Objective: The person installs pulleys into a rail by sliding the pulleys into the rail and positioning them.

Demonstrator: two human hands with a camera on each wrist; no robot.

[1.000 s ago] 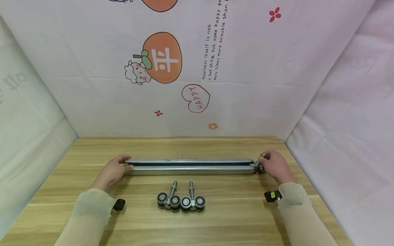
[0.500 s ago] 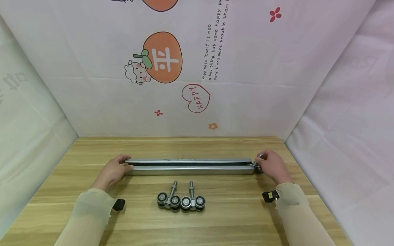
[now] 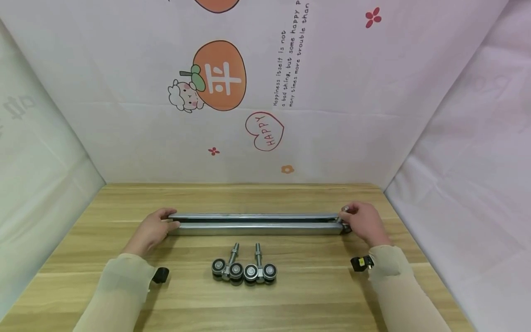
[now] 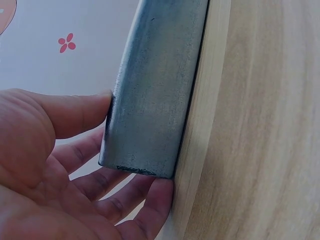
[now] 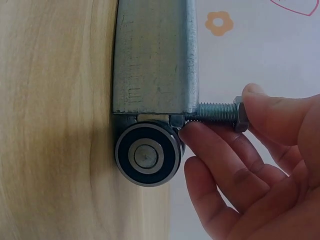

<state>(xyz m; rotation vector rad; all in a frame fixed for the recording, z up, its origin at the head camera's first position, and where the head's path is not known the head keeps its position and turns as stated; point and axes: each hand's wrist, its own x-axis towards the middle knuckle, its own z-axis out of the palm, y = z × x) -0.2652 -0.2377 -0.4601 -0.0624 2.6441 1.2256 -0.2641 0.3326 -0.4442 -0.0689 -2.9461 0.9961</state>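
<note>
A long silver metal channel rail (image 3: 257, 229) lies across the table, its slot facing up. At its left end my left hand (image 3: 152, 229) grips it, the thumb (image 4: 82, 112) on the slotted edge and fingers around the end. My right hand (image 3: 367, 222) is at the opposite end, holding a roller trolley by its upright threaded bolt (image 5: 217, 112). In the right wrist view, the thumb presses the bolt's hex nut (image 5: 241, 114). One trolley wheel (image 5: 146, 156) shows just outside the rail's end; the trolley's front part is hidden inside the channel.
Two more roller trolleys, a left one (image 3: 235, 271) and a right one (image 3: 250, 273), lie side by side in front of the rail, bolts pointing away from me. The wooden table (image 3: 307, 299) meets a printed white cloth (image 3: 332, 115) at its back edge.
My right hand has moved left with the trolley, whose front part has slid into the rail's right end. The left hand and the two lying trolleys have stayed put.
</note>
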